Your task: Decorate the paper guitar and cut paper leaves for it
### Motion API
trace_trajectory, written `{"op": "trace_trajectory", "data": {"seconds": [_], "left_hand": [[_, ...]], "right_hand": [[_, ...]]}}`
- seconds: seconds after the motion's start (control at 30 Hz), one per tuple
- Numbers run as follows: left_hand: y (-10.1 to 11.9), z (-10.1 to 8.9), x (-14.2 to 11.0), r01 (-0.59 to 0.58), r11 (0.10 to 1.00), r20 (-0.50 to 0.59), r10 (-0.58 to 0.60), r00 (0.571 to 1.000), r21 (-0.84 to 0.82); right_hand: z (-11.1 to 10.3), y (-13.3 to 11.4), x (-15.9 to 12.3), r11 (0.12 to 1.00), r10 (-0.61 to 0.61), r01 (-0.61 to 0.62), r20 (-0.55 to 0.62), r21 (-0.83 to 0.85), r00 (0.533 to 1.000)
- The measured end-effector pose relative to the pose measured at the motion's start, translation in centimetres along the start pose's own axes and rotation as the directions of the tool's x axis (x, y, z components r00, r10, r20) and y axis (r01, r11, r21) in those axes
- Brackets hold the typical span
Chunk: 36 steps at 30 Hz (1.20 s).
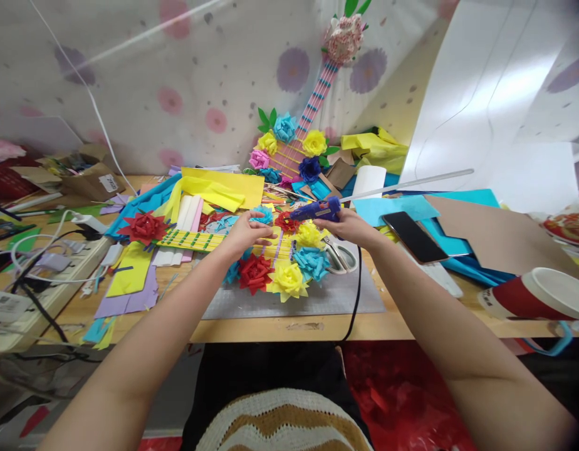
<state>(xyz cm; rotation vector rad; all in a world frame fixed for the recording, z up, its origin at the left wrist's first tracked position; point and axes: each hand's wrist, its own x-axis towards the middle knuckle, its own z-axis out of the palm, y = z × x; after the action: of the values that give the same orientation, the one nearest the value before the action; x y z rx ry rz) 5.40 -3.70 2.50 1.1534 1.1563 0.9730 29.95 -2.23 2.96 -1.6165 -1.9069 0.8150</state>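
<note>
My right hand (pixel 348 227) is closed around a blue hot glue gun (pixel 318 210), its nozzle pointing left over the flowers and a long clear glue stick (pixel 421 181) jutting from its back. To the left, my left hand (pixel 249 235) has its fingers apart beside a light blue paper flower (pixel 262 215), above a yellow paper guitar (pixel 195 240). Whether its fingertips touch the flower, I cannot tell. Around the guitar's body sit a red flower (pixel 255 273), a yellow flower (pixel 287 280) and a blue flower (pixel 312 263). Another red flower (pixel 145 228) tops the neck.
Scissors (pixel 340 258) lie right of the flowers on a grey mat (pixel 365 294). A pink flowered guitar (pixel 312 106) leans at the back. Further right are a phone (pixel 414 237) and a paper cup (pixel 529 293). A power strip (pixel 68 282) with cables stands left. The gun's black cord (pixel 358 300) crosses the front edge.
</note>
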Motion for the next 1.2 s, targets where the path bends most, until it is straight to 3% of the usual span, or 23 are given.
{"op": "trace_trajectory", "data": {"seconds": [0.1, 0.23, 0.33, 0.43, 0.67, 0.87, 1.07, 1.2], "left_hand": [[0.3, -0.7, -0.1, 0.008, 0.993, 0.038, -0.004, 0.999, -0.118], [0.7, -2.0, 0.3, -0.025, 0.981, -0.019, 0.022, 1.000, -0.194], [1.0, -2.8, 0.6, -0.068, 0.976, -0.084, 0.051, 0.995, -0.205], [1.5, -3.3, 0.6, -0.088, 0.983, -0.148, 0.065, 0.987, -0.158], [1.9, -4.0, -0.2, -0.079, 0.995, -0.240, 0.092, 0.966, 0.062], [1.6, -5.0, -0.1, -0.075, 0.989, -0.311, 0.111, 0.944, 0.127], [1.6, -5.5, -0.2, -0.068, 0.985, -0.327, 0.118, 0.938, 0.160], [1.4, -5.3, -0.3, -0.059, 0.979, -0.331, 0.122, 0.936, 0.196]], "right_hand": [[-0.7, 1.4, -0.3, 0.992, 0.103, -0.093, -0.115, 0.087, 0.988], [-0.8, 4.4, -0.5, 0.968, 0.250, -0.242, -0.319, 0.066, 0.914], [0.1, 6.7, -0.5, 0.922, 0.346, -0.383, -0.327, -0.054, 0.879], [1.1, 8.0, -0.3, 0.893, 0.396, -0.439, -0.292, -0.099, 0.871], [2.1, 9.3, 0.2, 0.873, 0.405, -0.467, -0.326, -0.140, 0.854], [1.2, 8.7, -0.5, 0.859, 0.363, -0.425, -0.244, -0.286, 0.899], [0.2, 7.5, -2.5, 0.755, 0.307, -0.341, -0.157, -0.561, 0.939], [-0.3, 4.9, -4.7, 0.594, 0.228, -0.260, -0.150, -0.761, 0.962]]}}
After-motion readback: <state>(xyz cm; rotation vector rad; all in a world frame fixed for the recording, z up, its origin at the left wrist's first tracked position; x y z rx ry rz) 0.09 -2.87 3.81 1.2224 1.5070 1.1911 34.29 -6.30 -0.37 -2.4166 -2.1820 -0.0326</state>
